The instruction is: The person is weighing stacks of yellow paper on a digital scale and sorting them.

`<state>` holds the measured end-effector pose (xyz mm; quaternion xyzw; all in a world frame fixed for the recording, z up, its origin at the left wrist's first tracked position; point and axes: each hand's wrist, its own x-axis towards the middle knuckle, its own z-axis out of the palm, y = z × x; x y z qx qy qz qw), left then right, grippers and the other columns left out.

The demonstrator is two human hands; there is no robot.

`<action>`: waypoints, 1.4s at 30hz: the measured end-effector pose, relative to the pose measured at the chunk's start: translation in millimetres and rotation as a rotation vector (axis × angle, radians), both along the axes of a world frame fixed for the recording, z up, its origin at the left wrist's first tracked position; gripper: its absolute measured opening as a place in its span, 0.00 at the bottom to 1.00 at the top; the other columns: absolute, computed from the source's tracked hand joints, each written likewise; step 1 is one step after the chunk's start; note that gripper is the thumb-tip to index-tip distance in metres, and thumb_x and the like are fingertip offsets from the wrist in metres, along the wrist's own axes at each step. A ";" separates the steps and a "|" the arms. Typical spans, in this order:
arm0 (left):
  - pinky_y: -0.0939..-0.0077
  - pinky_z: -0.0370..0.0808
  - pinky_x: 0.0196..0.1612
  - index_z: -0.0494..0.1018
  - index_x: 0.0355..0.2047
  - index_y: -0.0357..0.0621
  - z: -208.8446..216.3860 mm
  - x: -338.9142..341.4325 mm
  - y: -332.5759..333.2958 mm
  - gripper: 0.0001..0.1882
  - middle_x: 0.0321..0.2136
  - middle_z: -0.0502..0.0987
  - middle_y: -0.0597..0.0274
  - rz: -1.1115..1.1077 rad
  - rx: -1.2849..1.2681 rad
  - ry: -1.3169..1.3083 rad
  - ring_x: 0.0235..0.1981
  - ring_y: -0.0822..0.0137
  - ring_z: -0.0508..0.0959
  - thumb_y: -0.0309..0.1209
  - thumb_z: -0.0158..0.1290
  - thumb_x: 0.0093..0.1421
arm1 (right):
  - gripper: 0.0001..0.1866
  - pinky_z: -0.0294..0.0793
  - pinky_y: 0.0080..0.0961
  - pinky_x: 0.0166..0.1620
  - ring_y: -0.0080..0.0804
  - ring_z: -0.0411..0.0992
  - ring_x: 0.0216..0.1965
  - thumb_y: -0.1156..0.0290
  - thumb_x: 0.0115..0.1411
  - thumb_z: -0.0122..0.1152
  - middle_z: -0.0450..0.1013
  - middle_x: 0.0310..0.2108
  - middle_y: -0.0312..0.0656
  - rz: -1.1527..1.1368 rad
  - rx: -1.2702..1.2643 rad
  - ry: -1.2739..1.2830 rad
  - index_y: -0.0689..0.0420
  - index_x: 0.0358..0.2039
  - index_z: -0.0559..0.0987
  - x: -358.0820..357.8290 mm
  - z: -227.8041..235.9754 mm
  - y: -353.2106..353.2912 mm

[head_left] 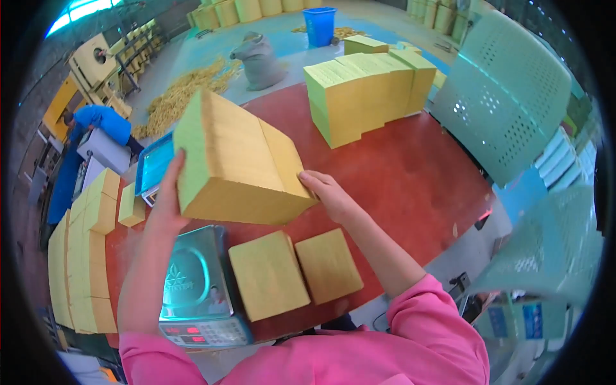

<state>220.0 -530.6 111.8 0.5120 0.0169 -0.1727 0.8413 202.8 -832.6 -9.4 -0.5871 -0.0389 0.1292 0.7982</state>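
While both our hands are engaged, one pair of yellow blocks (240,151), pressed face to face with a seam between them, is held tilted above the red table (417,173). Left hand (170,199): spread against the pair's left end, gripping it. Right hand (326,192): closed on the opposite end, fingertips at the edge.

Progress, in our judgement: partway. Rows already arranged: the left rows (78,256) along the table's edge and the far stack (366,96) across the table. Not yet in any row: the held pair, and two loose blocks (269,276) lying side by side near us. One small block (131,208) stands just beside the left rows.

Near us: one scale (196,273), steel pan, red display lit, directly left of the loose blocks.

Containers: one blue tray (156,163), partly hidden by the held pair, contents uncertain; one grey sack (260,61), upright on the floor, bunched at the top, contents hidden; one blue bin (319,27), contents not visible to us. Beside the sack: one heap of yellow scraps (192,90), on the floor.
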 end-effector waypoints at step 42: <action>0.26 0.50 0.61 0.48 0.70 0.57 -62.3 176.9 -172.9 0.50 0.70 0.46 0.52 -0.052 0.494 0.031 0.70 0.43 0.43 0.69 0.46 0.56 | 0.15 0.76 0.31 0.45 0.41 0.75 0.43 0.73 0.56 0.62 0.75 0.44 0.47 -0.338 -0.832 -0.577 0.60 0.45 0.76 150.5 -139.1 -109.8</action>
